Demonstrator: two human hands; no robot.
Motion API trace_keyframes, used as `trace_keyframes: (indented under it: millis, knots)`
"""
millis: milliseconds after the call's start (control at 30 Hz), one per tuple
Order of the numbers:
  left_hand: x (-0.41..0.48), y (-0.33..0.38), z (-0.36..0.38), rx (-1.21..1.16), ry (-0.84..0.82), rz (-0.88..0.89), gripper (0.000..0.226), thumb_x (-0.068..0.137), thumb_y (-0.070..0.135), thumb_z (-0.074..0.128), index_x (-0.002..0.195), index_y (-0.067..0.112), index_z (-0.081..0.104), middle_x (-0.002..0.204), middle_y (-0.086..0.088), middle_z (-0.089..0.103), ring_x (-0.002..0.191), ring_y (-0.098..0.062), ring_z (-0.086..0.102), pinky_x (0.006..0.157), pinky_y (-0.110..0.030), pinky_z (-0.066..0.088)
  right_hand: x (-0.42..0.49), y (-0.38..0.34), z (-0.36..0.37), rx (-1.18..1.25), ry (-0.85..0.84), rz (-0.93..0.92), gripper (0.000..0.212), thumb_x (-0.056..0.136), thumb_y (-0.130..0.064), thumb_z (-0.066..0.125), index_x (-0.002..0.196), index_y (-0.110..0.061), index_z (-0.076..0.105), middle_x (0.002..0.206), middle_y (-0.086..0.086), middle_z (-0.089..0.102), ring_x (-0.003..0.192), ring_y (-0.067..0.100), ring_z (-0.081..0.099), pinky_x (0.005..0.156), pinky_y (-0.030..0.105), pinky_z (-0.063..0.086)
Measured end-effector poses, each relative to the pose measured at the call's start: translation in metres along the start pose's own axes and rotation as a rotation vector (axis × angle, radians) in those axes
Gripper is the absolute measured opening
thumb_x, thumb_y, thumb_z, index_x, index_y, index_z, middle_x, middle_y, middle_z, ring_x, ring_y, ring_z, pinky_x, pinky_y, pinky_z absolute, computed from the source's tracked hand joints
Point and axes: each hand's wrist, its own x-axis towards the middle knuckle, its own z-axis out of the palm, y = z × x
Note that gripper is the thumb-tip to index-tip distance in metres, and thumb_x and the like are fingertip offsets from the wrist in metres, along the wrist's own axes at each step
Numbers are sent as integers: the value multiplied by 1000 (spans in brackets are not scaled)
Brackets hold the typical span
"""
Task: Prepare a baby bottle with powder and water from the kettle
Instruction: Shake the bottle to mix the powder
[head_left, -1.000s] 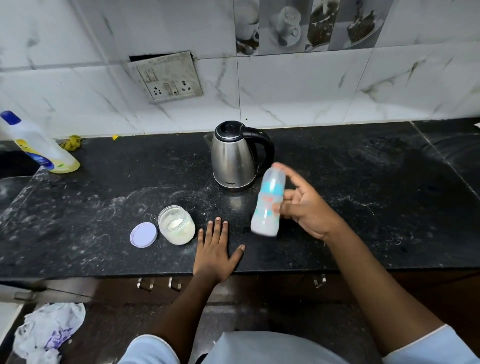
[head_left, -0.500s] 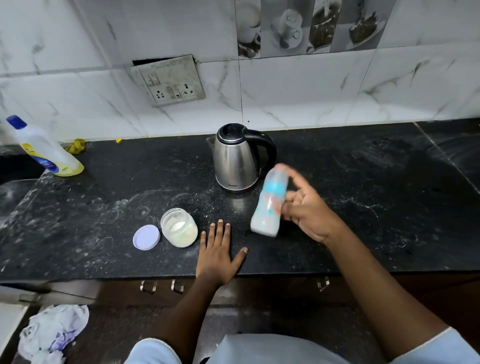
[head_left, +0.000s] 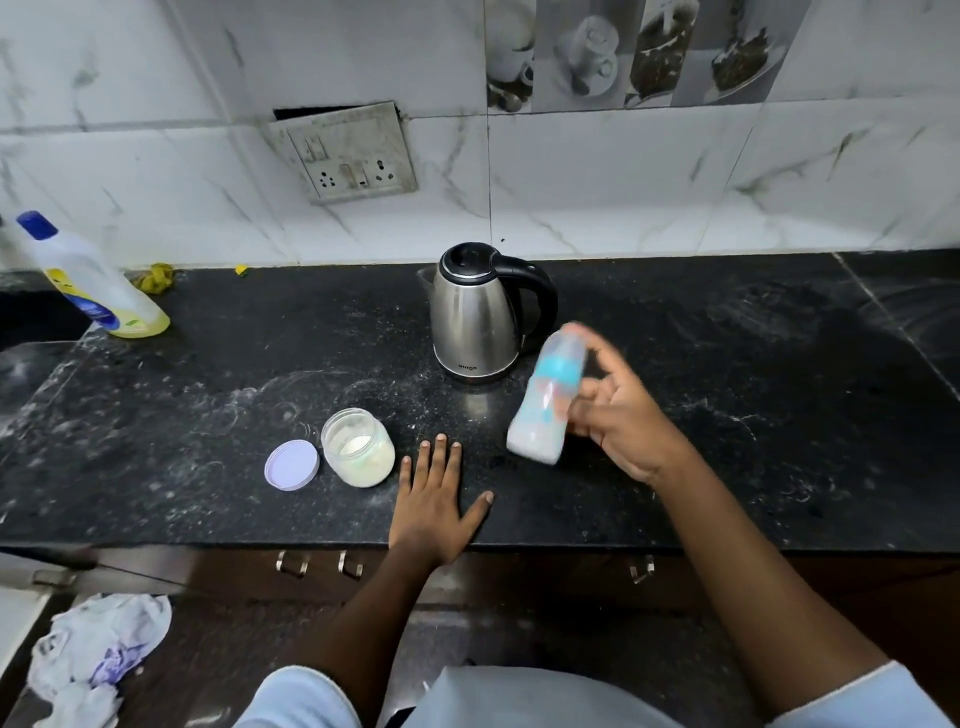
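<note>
Baby bottle (head_left: 545, 400) tilted in R hand (head_left: 621, 415), L hand (head_left: 434, 501) flat on counter (head_left: 208, 415)

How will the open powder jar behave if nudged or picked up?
The powder jar looks squat and wide, so it probably slides on the counter rather than tipping. Its lid lies beside it, so tilting would likely spill powder. It seems partly filled, so probably light.

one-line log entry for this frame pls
right hand: grips blurred, tilted blue-banded baby bottle | left hand: flat on black counter | powder jar: open
</note>
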Motion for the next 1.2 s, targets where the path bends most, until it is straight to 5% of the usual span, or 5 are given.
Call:
trace_keyframes:
  millis: [433,567,667,1033,1200]
  knots:
    - [-1,-2,2,14,-16,-3,96,97,79,13,171,19,1,179,-6,-6,165,-26,-10,132,-50,-7,0,1,-2,-147,-208,84,89,83,0,84,152,-41,46,128,23,72,120,37,70,98,50,59]
    - [1,-2,2,2,4,-3,96,97,79,14,171,20,3,179,-5,-4,165,-26,-9,132,-49,-8,2,3,0,37,72,4,89,85,-1,79,155,-37,39,126,16,74,121,33,67,98,51,57]
    - [-1,-1,6,10,1,-4,96,96,80,13,171,19,4,179,-5,-3,165,-26,-8,132,-49,-8,0,2,-2,-144,-178,64,92,83,3,82,154,-39,43,127,21,73,119,36,70,98,47,58]
    - [2,0,4,-11,23,-4,96,96,80,15,171,20,6,179,-5,-2,165,-26,-7,133,-49,-6,-1,8,-11,100,173,-25,88,85,-2,81,154,-40,41,131,17,72,121,30,70,89,44,61]
    - [0,-2,6,-7,13,-2,96,97,80,15,171,20,4,179,-5,-3,165,-25,-8,132,-49,-8,-3,7,-4,-39,-64,45,88,83,-1,84,152,-41,45,129,21,72,122,36,69,93,44,60]
